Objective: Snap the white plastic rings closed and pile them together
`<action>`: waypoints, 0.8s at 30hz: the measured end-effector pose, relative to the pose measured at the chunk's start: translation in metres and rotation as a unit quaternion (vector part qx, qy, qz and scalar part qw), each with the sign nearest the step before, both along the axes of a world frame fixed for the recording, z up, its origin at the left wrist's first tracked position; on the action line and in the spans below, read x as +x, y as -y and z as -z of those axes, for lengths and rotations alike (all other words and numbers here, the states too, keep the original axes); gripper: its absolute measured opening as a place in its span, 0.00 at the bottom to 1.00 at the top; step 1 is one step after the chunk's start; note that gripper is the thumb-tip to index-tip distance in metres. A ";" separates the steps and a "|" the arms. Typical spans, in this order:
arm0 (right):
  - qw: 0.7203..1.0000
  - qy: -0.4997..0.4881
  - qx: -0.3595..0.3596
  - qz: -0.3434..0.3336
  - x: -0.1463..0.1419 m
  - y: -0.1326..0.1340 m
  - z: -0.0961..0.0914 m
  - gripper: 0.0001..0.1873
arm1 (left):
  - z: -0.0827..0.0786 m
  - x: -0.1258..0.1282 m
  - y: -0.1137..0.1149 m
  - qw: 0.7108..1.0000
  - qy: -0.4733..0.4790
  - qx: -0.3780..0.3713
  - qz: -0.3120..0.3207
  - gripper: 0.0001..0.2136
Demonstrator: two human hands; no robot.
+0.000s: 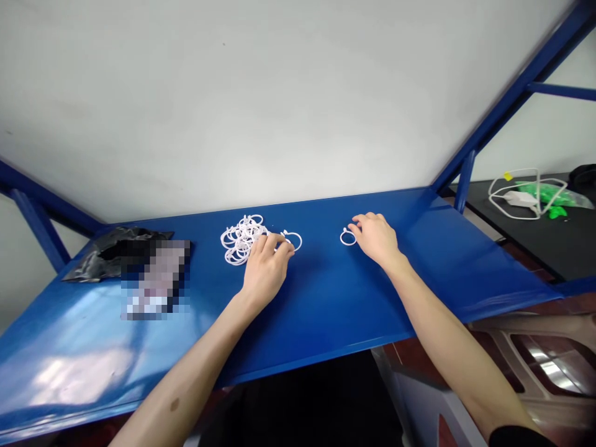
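While a tangle of white rings [242, 234] lay just left of the middle of the frame, the person's left hand [266, 264] rested over its right edge, knuckles up and fingers curled down. One ring [301, 241] showed just right of those fingertips; whether they gripped it could not be told, as the hand covered part of it. Right of centre, the right hand [377, 239] had its fingers bent and fairly close together, its thumb side at the edge of a small single ring [347, 245] lying well apart from the tangle (whether it was pinched or merely touched, I could not tell). All of these were on the blue tabletop [321, 298] that crossed the frame from lower left to right. At the left of the frame lay a crumpled black plastic bag [105, 251], with a pixelated object [161, 273] overlapping its right side. At the far right, a white wire frame [535, 217] and a green plastic bag [556, 194] sat on a black surface [535, 245].
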State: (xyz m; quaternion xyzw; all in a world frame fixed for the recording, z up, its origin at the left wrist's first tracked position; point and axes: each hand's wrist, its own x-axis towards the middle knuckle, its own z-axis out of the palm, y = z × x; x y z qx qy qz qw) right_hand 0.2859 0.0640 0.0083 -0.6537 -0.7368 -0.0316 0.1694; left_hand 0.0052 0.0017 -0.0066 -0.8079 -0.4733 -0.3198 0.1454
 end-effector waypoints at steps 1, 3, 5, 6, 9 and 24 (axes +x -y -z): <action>1.000 -0.008 -0.006 -0.025 -0.003 0.002 0.000 0.17 | -0.002 0.002 0.002 1.000 0.008 -0.004 0.013 0.07; 0.997 -0.014 -0.037 -0.069 -0.009 0.005 0.001 0.18 | -0.005 0.005 0.007 0.999 0.021 -0.017 0.043 0.07; 0.994 -0.004 -0.062 -0.087 -0.012 0.007 0.001 0.19 | -0.006 0.009 0.010 0.996 0.032 -0.036 0.077 0.07; 0.994 0.002 -0.067 -0.085 -0.012 0.007 0.001 0.18 | -0.006 0.010 0.011 0.994 0.035 -0.047 0.095 0.07; 0.996 0.009 -0.058 -0.063 -0.006 0.005 0.002 0.17 | -0.006 0.013 0.013 0.987 0.034 -0.077 0.138 0.07; 0.860 -0.391 -0.163 -0.286 -0.063 0.045 -0.007 0.11 | -0.006 0.014 0.014 0.980 0.032 -0.040 0.192 0.05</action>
